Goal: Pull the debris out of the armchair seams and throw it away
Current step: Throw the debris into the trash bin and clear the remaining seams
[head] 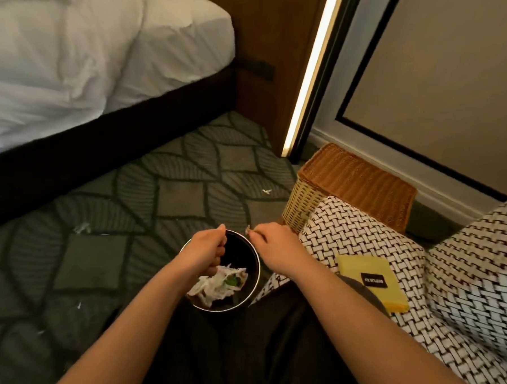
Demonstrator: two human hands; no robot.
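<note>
A round black bin (255, 266) with a metal rim stands on the carpet between my legs and the armchair (361, 235). Crumpled white paper and a green scrap (221, 282) lie inside it. My left hand (206, 254) grips the bin's near-left rim. My right hand (276, 243) hovers over the bin's far-right rim and pinches a small pale bit of debris (248, 229) between its fingertips. The armchair, in a black-and-white woven pattern, fills the right side.
A yellow cloth (371, 278) with a black label lies on the armchair seat. A wicker basket (352, 179) stands behind the chair arm. Small white scraps (266, 191) dot the patterned carpet (164, 193). A bed with white sheets (92, 51) occupies the upper left.
</note>
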